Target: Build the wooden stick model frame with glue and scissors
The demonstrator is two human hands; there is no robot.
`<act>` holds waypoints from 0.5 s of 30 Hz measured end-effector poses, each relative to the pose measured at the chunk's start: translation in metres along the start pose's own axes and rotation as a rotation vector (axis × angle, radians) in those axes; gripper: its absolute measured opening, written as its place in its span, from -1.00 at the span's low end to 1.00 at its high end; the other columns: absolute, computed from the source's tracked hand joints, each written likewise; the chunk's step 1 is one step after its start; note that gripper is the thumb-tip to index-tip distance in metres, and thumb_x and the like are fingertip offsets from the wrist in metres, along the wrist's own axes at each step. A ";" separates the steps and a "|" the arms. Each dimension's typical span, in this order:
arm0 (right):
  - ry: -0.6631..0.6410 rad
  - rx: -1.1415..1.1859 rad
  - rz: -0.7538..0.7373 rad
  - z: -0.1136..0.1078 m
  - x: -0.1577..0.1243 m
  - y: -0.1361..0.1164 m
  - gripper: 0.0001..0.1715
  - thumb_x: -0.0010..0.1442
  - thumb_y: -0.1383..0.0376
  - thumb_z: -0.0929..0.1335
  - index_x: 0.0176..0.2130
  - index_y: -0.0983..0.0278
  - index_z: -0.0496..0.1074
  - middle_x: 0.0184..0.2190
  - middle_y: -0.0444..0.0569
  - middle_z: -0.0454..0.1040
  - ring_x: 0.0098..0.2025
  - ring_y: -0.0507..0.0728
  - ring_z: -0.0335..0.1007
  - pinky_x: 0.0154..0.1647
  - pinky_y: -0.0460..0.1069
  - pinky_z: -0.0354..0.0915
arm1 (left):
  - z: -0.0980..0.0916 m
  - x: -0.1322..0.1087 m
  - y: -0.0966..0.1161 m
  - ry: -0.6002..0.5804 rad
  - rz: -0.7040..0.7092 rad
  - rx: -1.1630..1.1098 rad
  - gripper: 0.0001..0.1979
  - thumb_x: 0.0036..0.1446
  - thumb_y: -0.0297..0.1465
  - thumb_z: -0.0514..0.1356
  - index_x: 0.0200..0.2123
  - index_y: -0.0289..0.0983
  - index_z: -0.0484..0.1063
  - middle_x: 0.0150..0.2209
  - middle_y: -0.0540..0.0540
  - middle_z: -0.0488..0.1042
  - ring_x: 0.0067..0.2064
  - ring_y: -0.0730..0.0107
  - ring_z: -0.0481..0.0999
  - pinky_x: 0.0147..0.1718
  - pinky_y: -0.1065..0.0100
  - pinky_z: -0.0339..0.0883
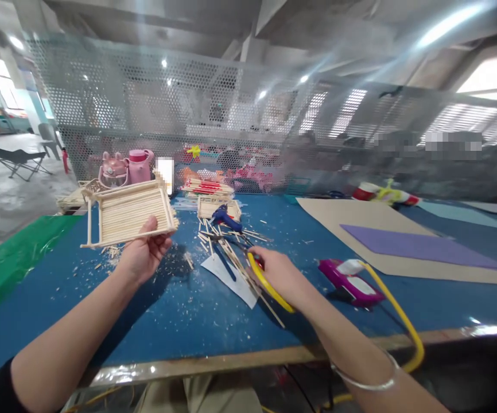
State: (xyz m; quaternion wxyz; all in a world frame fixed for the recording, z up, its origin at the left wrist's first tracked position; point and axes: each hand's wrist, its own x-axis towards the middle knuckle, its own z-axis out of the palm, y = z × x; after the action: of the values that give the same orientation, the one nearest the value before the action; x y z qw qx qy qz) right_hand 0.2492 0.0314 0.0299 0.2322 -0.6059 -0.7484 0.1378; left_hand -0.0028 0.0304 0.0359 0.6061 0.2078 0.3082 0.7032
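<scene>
My left hand [145, 252] is raised above the blue table [179, 321] and grips a flat panel of glued wooden sticks [128, 213] by its near edge, thumb on top. My right hand [276, 272] rests low on the table beside a loose pile of wooden sticks [226, 249], its fingers curled with a yellow cable [270, 287] running across them. What the fingers hold, if anything, is hidden. A blue glue gun [226, 218] lies behind the pile, and a sheet of white paper [231, 278] lies under the sticks.
A magenta and white tool [352, 281] lies right of my hand on the yellow cable. Brown cardboard [360, 223] with a purple sheet [420, 246] covers the right side. Pink containers [128, 166], a small stick box [214, 205] and a mesh fence [188, 97] stand behind. Green sheet [20, 246] at left.
</scene>
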 end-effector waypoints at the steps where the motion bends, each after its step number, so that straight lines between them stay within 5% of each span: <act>1: 0.047 0.117 0.003 0.000 0.002 -0.007 -0.70 -0.15 0.36 0.34 -0.30 0.26 0.43 -0.43 -0.03 0.51 -0.39 0.14 0.43 -0.41 -0.05 0.23 | 0.001 -0.001 0.000 0.009 -0.010 -0.005 -0.92 0.07 -0.42 0.18 -0.37 -0.33 0.38 -0.59 0.02 0.49 -0.58 0.52 0.50 -0.67 0.60 0.36; 3: 0.060 0.446 0.008 0.008 0.006 -0.029 -0.65 -0.16 0.34 0.34 -0.27 0.27 0.36 -0.49 -0.09 0.46 -0.53 0.06 0.36 -0.55 -0.09 0.19 | 0.003 -0.003 -0.001 0.015 -0.024 -0.011 -0.92 0.08 -0.43 0.17 -0.37 -0.34 0.38 -0.60 0.02 0.48 -0.58 0.53 0.49 -0.68 0.61 0.35; 7: -0.124 1.131 0.055 0.042 0.018 -0.084 -0.56 -0.20 0.30 0.34 -0.23 0.19 0.21 -0.46 -0.17 0.46 -0.63 -0.03 0.29 -0.74 -0.18 0.02 | 0.005 -0.007 -0.002 -0.012 -0.041 -0.004 -0.88 0.14 -0.44 0.09 -0.40 -0.34 0.38 -0.60 0.00 0.49 -0.59 0.54 0.49 -0.68 0.61 0.34; 11: -0.376 1.311 0.118 0.069 0.026 -0.109 -0.61 -0.23 0.30 0.31 -0.29 0.22 0.21 -0.58 -0.19 0.44 -0.66 -0.01 0.30 -0.79 -0.21 -0.06 | 0.004 -0.005 0.003 -0.037 -0.003 0.025 -0.83 0.17 -0.46 0.04 -0.42 -0.33 0.38 -0.61 0.01 0.48 -0.64 0.55 0.45 -0.69 0.60 0.33; 15: -0.545 1.281 0.160 0.067 0.028 -0.096 -0.64 -0.22 0.28 0.36 -0.32 0.26 0.26 -0.73 -0.26 0.31 -0.73 -0.08 0.17 -0.78 -0.22 -0.06 | -0.001 0.008 0.015 0.031 0.148 0.002 -0.92 0.13 -0.51 0.09 -0.39 -0.32 0.37 -0.59 0.05 0.49 -0.58 0.53 0.49 -0.68 0.59 0.34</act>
State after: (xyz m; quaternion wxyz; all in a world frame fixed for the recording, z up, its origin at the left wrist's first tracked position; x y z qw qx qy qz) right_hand 0.1295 0.0418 0.0243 0.3370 -0.3469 -0.5042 0.7155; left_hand -0.0158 0.0368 0.0451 0.5474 0.2197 0.3020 0.7489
